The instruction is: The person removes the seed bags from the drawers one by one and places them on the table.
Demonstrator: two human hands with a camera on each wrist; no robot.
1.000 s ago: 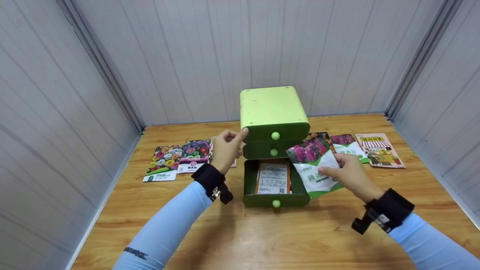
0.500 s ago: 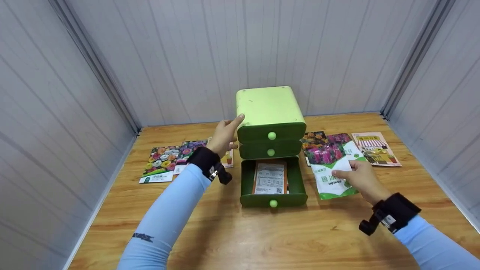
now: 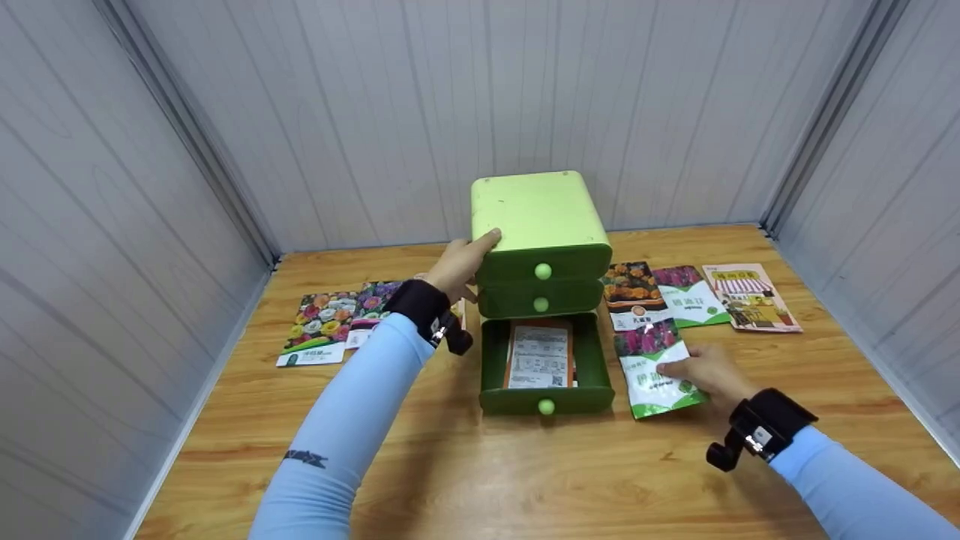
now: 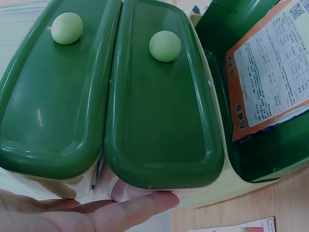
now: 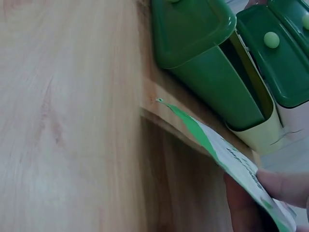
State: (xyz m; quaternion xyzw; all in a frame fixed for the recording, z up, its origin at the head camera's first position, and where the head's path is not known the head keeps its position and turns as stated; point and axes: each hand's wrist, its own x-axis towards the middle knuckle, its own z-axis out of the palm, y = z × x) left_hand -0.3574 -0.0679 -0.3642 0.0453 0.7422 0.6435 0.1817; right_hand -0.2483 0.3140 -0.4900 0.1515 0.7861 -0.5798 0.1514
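Observation:
My right hand [image 3: 712,373] pinches a green and white seed packet [image 3: 651,379] by its right edge, just right of the drawer box, thumb on the printed face. In the right wrist view the packet [image 5: 219,150] is tilted above the wooden table. My left hand [image 3: 459,264] rests against the left side of the light green drawer box [image 3: 536,210], thumb at its top edge, other fingers extended along the side. The bottom drawer [image 3: 600,360] is pulled out, with an orange and white packet [image 3: 540,356] lying back side up in it. Both upper drawers are pushed in.
Right of the box lie an orange-flower packet [image 3: 635,289], a pink-flower packet [image 3: 690,304] and a pink shop-picture packet [image 3: 752,296]. Several packets, including a mixed-flower one [image 3: 321,322], lie on the left. Panel walls [image 3: 375,112] enclose the wooden table [image 3: 525,480].
My right hand has carried the seed packet away from the open drawer, rightward and down toward the table. My left hand has shifted up, its thumb now on the box's top edge.

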